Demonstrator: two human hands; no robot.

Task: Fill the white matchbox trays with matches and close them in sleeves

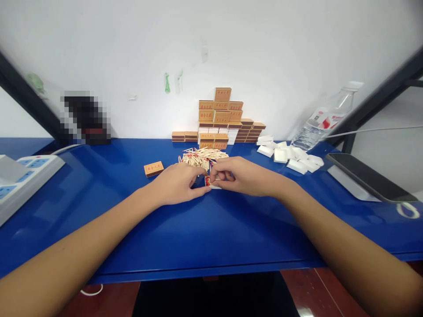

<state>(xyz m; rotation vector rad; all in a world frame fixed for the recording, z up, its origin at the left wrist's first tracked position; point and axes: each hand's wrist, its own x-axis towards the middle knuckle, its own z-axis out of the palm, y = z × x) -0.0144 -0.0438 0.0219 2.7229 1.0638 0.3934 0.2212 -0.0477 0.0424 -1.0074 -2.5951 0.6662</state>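
A small white matchbox tray (216,187) with red-headed matches (207,181) in it lies on the blue table between my hands. My left hand (178,182) holds the tray's left end between thumb and forefinger. Curled over the right part of the tray, my right hand (241,176) has its thumb and fingers pinched on matches there; its fingers partly hide them. Right behind my hands is a loose pile of matches (205,156). To the left of my left hand lies a closed orange-brown matchbox (153,168).
Stacked matchboxes (221,116) stand against the wall. At the right are a heap of white trays (291,154), a tilted water bottle (322,119) and a phone (370,176) on a white support. A power strip (29,176) sits at the left, with a blurred dark object (89,119) behind it.
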